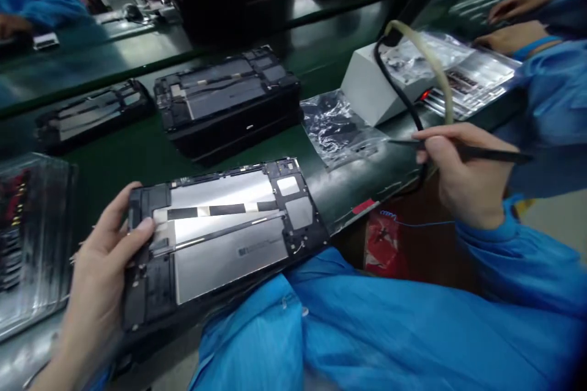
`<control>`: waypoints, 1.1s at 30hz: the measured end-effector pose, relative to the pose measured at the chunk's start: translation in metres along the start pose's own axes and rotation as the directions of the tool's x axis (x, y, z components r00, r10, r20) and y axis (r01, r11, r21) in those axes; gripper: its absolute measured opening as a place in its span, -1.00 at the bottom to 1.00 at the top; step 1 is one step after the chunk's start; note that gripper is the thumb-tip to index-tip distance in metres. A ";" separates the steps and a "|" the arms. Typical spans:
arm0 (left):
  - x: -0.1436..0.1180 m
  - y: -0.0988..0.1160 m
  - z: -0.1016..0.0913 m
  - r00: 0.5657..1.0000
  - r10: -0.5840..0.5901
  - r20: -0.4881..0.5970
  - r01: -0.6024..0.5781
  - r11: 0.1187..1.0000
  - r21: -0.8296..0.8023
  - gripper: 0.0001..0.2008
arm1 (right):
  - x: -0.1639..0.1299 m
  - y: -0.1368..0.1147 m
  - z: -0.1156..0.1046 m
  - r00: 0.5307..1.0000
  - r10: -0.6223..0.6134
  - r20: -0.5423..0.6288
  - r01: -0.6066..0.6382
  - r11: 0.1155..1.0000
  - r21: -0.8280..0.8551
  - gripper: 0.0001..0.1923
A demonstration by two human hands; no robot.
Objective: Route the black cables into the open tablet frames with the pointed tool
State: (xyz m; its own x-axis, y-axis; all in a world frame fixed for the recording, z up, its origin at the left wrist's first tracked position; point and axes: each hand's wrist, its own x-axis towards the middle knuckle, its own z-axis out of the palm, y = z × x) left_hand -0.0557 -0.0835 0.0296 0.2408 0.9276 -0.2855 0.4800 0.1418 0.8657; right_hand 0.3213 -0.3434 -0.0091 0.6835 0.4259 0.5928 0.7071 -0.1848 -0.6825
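My left hand [103, 263] is closed on the left end of an opened tablet [232, 263], thumb on top. The tablet tilts at the bench's front edge, its inside facing up: silver plates, a dark strip and a black frame. My right hand [472, 177] pinches slim black tweezers [493, 154], whose thin tip points left, above the bench and apart from the tablet. Behind the tablet lies a crumpled clear plastic bag [337, 128].
A stack of opened tablets [229, 98] and another tablet [92, 113] lie behind. Clear trays [36, 244] stand left. A white box [373, 85] with a hose and black cable stands right. A co-worker's hands [518, 40] are at the far right; others sit opposite.
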 end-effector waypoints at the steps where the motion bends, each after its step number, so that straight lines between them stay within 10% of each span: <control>1: 0.001 -0.002 0.005 1.000 -0.025 0.016 0.025 1.000 0.001 -0.29 | -0.001 0.007 0.000 1.000 0.018 0.018 -0.019 0.998 0.059 -0.84; 9: 0.006 -0.006 0.011 0.993 -0.010 0.119 -0.006 0.990 0.139 -0.33 | 0.010 0.024 0.027 0.956 0.068 0.285 -0.133 0.967 0.215 -0.80; 33: 0.005 -0.006 0.020 0.994 0.092 0.055 -0.098 0.990 0.098 -0.46 | 0.011 0.032 0.058 0.936 -0.106 0.334 0.031 0.974 0.222 -0.81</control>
State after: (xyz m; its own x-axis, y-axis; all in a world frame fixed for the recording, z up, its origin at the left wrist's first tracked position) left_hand -0.0405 -0.0864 0.0149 0.3301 0.9164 -0.2264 0.5348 0.0160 0.8448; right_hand 0.3412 -0.2934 -0.0488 0.5046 0.7145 0.4846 0.6699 0.0301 -0.7418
